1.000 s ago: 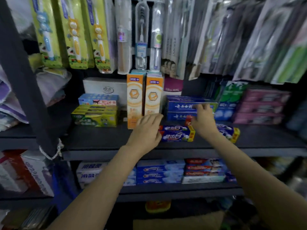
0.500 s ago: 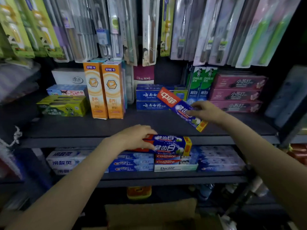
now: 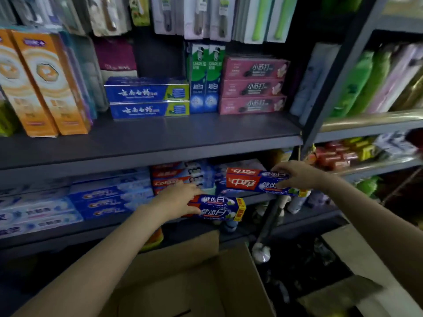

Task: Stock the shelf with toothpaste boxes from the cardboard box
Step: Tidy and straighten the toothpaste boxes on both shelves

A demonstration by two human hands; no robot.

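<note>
— What is each hand doing?

— The left hand (image 3: pixel 180 197) grips the red end of two stacked red-and-blue toothpaste boxes (image 3: pixel 219 208), fingers curled over the top and thumb underneath. The right hand (image 3: pixel 297 175) pinches the blue end of another red-and-blue toothpaste box pair (image 3: pixel 254 180), thumb on the front face.

— Where are those boxes?

— Both are held level in front of the lower dark metal shelf (image 3: pixel 109 223), the right one higher and near the upright post. Behind them lie rows of blue and red toothpaste cartons (image 3: pixel 109 197).

— And further out?

— Below the forearms sits the open brown cardboard box (image 3: pixel 196 277). The upper grey shelf (image 3: pixel 160 136) carries tall orange cartons (image 3: pixel 50 83), blue cartons (image 3: pixel 148 99) and pink cartons (image 3: pixel 254 85).
</note>
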